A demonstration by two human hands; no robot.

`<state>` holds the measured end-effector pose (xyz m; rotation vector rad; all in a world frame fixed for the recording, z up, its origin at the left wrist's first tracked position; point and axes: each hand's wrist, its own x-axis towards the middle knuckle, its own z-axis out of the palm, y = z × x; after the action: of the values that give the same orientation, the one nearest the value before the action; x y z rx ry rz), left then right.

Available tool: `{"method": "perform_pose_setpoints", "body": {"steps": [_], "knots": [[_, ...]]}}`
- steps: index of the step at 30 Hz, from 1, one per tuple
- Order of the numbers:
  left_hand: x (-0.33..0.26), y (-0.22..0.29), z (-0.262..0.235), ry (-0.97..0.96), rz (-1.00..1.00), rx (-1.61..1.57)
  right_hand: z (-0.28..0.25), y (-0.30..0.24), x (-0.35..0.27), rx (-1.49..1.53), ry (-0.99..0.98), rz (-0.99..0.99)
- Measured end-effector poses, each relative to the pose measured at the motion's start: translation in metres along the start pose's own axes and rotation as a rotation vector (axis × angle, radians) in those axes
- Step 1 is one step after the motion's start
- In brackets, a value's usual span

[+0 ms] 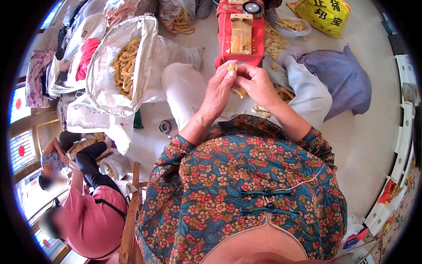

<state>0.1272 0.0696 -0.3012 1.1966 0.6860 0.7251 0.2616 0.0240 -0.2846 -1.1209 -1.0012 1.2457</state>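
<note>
Both of my hands meet in front of me, just short of a narrow bench covered in red cloth (224,39). Pinched between thumb and fingers of my left hand (219,86) is a small yellow piece (232,67), its kind unclear. My right hand (258,84) closes in beside it, fingers bent against the same piece. Below the hands shows another yellowish strip (240,92); whether it hangs from my fingers or lies lower I cannot tell. On the red cloth lies a wooden board (241,39) with a raised end, near a round black-rimmed object (252,9).
At left stands an open white woven sack (151,53) with yellow-brown strips (126,70). More strips (274,42) lie on the floor to the right, near a yellow bag (321,17). Blue-grey cloth (340,79) lies beside my right leg. Two people sit at lower left.
</note>
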Motion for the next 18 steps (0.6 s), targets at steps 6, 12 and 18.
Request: {"method": "perform_pose_setpoints", "body": {"steps": [6, 12, 18], "knots": [[0.004, 0.0, -0.034, 0.047, -0.37, 0.014, -0.013, -0.013, 0.003, -0.39, 0.097, -0.3], [0.008, 0.0, -0.012, 0.074, -0.57, -0.628, -0.001, 0.001, -0.006, -0.594, -0.078, -0.544], [0.009, 0.008, -0.004, 0.039, -0.52, -0.467, -0.007, -0.008, 0.0, -0.098, -0.074, -0.066]]}}
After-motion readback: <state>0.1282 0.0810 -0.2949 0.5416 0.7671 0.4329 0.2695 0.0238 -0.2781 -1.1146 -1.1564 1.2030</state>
